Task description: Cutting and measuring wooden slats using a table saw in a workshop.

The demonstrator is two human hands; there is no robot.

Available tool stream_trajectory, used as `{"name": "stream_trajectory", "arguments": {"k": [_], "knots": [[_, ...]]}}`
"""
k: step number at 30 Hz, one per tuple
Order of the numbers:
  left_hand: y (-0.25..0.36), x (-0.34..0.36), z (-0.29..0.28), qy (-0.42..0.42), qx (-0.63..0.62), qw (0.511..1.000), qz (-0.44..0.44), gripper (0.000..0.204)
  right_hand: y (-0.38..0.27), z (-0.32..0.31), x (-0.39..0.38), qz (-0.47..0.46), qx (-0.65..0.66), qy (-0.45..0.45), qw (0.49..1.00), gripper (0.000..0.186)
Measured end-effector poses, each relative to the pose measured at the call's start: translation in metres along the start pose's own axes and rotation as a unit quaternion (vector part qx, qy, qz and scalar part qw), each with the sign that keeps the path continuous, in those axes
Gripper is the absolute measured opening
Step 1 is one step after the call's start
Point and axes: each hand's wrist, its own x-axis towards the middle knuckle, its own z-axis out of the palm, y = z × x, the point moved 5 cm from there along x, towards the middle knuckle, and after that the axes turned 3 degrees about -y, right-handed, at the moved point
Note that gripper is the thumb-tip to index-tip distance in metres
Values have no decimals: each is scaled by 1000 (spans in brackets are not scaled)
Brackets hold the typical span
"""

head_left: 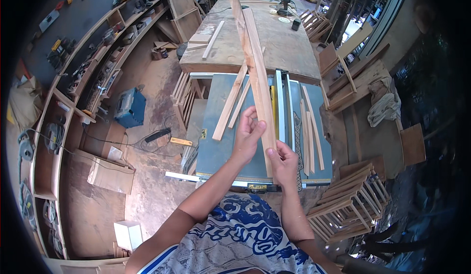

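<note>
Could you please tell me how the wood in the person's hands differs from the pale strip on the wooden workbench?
The held wood is gripped by the left hand and right hand; the pale strip lies on the workbench. The held wood shows brownish marks; the pale strip looks plainer. Both are long, narrow pieces.

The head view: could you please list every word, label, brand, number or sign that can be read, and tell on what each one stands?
No text can be read with certainty.
Shirt: bold blue-and-white shapes resembling letters; no clear word.
Small yellow label at the left edge of the blue tabletop: too small to read.
Dark plate on the front rail: any marks too small and blurred.
Held wood: no writing visible.
</note>
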Motion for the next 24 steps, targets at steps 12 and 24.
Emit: {"name": "stream_trajectory", "arguments": {"k": [12,24], "knots": [[24,16,-33,-8,-32,999,-16,47,3,12,-5,-27,-40,3,999,33],[27,9,-40,-33,8,999,-36,49,-3,10,-7,5,-45,-21,999,32]]}}
